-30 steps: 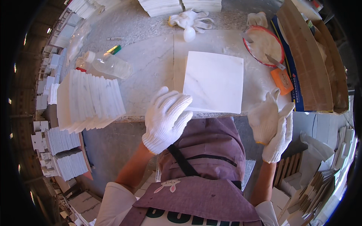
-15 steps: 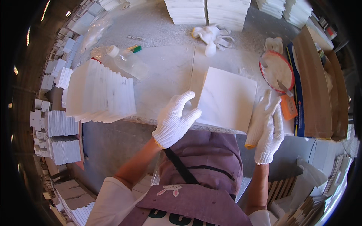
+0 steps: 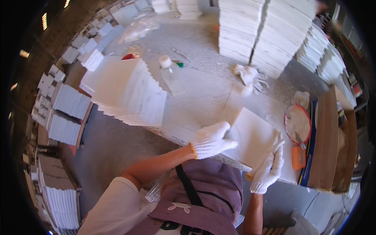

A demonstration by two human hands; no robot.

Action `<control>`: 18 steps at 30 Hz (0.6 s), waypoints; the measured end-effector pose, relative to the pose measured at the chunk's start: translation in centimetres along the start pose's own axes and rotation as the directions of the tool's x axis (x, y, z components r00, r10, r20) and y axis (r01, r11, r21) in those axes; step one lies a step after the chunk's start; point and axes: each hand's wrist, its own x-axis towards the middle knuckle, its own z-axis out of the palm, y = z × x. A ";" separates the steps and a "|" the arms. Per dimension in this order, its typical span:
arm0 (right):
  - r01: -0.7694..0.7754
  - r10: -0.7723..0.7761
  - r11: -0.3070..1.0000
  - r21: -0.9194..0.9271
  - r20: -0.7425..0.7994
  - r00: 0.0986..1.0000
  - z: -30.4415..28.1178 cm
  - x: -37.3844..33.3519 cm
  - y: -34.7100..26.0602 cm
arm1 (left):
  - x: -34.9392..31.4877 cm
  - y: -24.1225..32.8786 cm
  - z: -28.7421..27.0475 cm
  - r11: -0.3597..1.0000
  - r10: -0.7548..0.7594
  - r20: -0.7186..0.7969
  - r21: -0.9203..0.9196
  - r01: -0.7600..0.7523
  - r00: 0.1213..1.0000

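A square white marble tile [image 3: 254,137] lies near the table's front edge. My left hand [image 3: 213,141], in a white knit glove, is beside its left edge, thumb and fingers apart with nothing in them. At the tile's right edge my gloved right hand [image 3: 268,172] has its fingers together over a loose white glove [image 3: 278,145]. That glove's yellow cuff shows beside my wrist, and my hand hides part of it. Whether the left fingertips touch the tile I cannot tell.
A row of upright tiles [image 3: 129,94] stands left, with a clear plastic bottle [image 3: 172,78] behind it. Tall tile stacks [image 3: 241,31] and crumpled gloves [image 3: 250,76] are farther back. Right are a red-rimmed round dish [image 3: 297,121], a blade [image 3: 300,140], an orange box [image 3: 299,157] and a cardboard carton [image 3: 325,137].
The whole view has tilted and shifted. My right hand and the loose glove have come in over the tile's right edge. My left hand remains beside the left edge.
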 end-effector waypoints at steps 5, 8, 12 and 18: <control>0.039 -0.039 0.999 0.029 -0.023 0.999 0.3 -0.3 1.5 | -0.6 0.2 0.0 0.999 0.001 -0.007 0.038 -0.001 1.000; 0.020 -0.019 0.998 0.056 -0.026 0.999 0.3 -0.4 1.4 | -0.8 0.2 0.2 1.000 0.009 -0.073 0.011 -0.008 0.997; 0.000 0.003 0.991 0.136 -0.022 1.000 0.1 -0.2 1.1 | -0.2 2.3 -1.6 0.984 -0.055 0.003 -0.172 0.054 0.999; -0.015 0.021 0.972 0.234 -0.025 0.999 0.2 -0.3 1.7 | 1.7 3.2 -1.2 0.914 -0.115 0.259 -0.351 0.204 0.959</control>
